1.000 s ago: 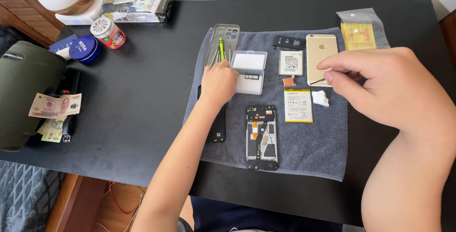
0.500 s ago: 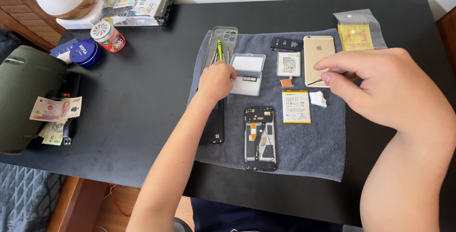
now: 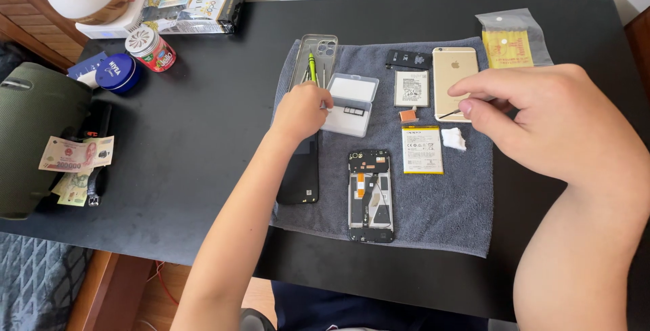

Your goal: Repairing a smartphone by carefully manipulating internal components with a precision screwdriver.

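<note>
Black desktop (image 3: 203,121) carries a grey towel (image 3: 447,209) of phone parts. Left hand (image 3: 301,111) curls closed at the clear parts box (image 3: 349,104), apparently touching it. Right hand (image 3: 542,117) pinches a thin tool (image 3: 450,111) above the gold phone (image 3: 455,73); a slip could scratch it.

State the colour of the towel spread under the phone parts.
Grey, a plain terry towel on the black table; the head view shows it best.

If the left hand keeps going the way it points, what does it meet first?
Likely the clear plastic tray holding the green-handled tool; the left hand points up-table toward it, though its height above the towel is unclear.
</note>
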